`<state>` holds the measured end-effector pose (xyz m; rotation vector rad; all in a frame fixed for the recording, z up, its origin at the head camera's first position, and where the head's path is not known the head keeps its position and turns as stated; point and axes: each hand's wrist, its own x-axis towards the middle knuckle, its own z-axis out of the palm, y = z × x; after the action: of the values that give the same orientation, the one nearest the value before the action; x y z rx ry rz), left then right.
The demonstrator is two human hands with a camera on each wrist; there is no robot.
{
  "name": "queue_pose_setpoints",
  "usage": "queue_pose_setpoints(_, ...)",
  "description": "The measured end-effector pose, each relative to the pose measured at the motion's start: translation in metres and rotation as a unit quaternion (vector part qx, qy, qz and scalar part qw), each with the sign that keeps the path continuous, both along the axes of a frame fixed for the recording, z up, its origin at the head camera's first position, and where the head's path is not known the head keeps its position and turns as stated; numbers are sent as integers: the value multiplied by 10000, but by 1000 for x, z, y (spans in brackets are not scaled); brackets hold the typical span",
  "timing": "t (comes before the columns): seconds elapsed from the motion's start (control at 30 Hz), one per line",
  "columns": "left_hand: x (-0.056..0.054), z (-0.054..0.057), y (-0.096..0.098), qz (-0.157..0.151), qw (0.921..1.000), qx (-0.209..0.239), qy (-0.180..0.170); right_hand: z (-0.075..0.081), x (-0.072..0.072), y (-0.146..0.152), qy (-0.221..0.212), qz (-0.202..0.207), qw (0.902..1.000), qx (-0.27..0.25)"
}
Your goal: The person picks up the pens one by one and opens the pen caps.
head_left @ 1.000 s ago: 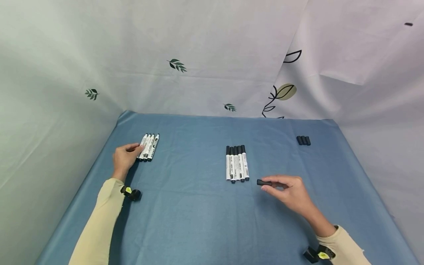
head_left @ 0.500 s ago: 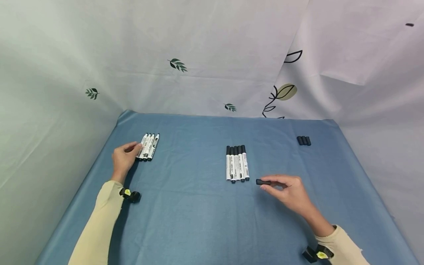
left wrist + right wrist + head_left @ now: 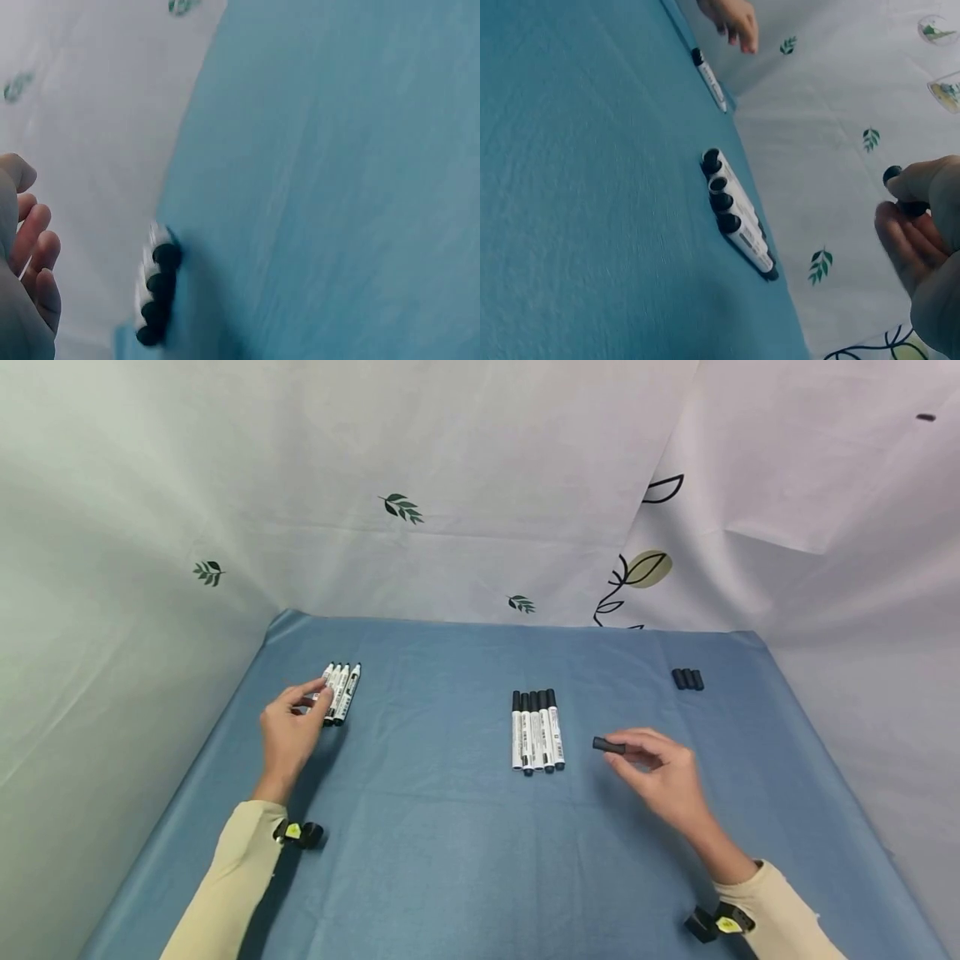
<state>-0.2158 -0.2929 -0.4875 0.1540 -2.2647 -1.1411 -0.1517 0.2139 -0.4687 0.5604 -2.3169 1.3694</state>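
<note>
In the head view my right hand [image 3: 663, 781] pinches a black marker cap [image 3: 606, 745] between thumb and fingertips, above the cloth. My left hand [image 3: 294, 731] hovers beside a row of uncapped white markers [image 3: 347, 695] at the left. Its fingers are loosely bent with nothing seen between them, and they partly hide the nearest marker. The left wrist view shows these markers' black ends [image 3: 159, 289], apart from the fingers [image 3: 46, 247]. A row of several capped markers [image 3: 537, 731] lies mid-table, left of my right hand.
Three black caps [image 3: 687, 679] lie side by side at the back right of the blue tablecloth [image 3: 442, 843]. White fabric walls [image 3: 465, 477] with leaf prints rise along the back and both sides.
My left hand has drawn up off the uncapped markers, which stay in place. My right hand has moved slightly up and to the right, still pinching the cap.
</note>
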Motion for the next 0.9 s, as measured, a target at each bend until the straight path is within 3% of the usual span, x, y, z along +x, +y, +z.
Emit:
queue_pose_setpoints(0.17, 17, 7, 21, -353, 9991, -37, 232, 1, -6, 5, 113, -681, 9975, 117)
queue_pose_setpoints(0.33, 31, 11, 36, -828, 9951, -312, 449, 19, -9, 5, 288, -1102, 9934, -113)
queue_pose_setpoints(0.4, 36, 12, 40, -987, 9930, -397, 511, 20, -15, 12, 358, -1261, 9913, -118)
queue_pose_setpoints(0.57, 49, 12, 44, -1290, 9875, -519, 744, 5, -42, 44, 260, -1835, 9827, -40)
queue_pose_setpoints(0.9, 70, 7, 47, -1518, 9799, -927, 905, -3, -85, 94, -131, -3093, 9502, -349)
